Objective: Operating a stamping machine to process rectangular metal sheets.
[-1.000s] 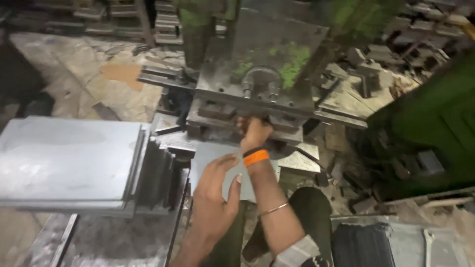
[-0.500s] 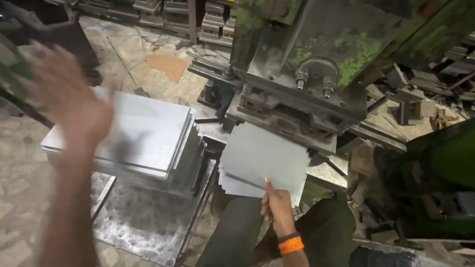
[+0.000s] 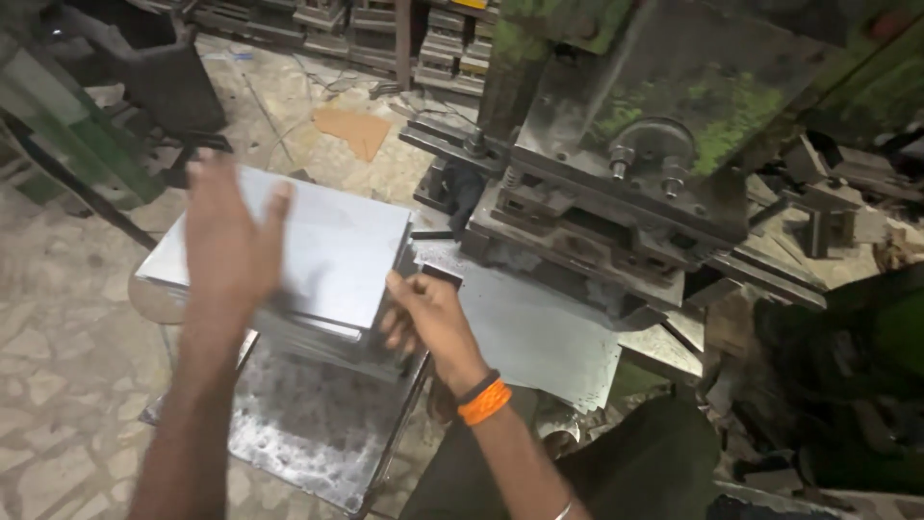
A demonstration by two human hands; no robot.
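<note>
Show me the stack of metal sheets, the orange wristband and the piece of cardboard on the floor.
stack of metal sheets (image 3: 337, 250), head view, bare top face of the uppermost sheet.
orange wristband (image 3: 484, 403), head view, middle of the band on the right wrist.
piece of cardboard (image 3: 356, 130), head view, centre of the brown piece.

Metal workshop. Heavy green press machine (image 3: 626, 164), worn and grimy; stacked sheet-metal blanks (image 3: 318, 260) on a steel stand (image 3: 318, 443); cracked stone floor (image 3: 58, 318) littered with offcuts and scrap.
</note>
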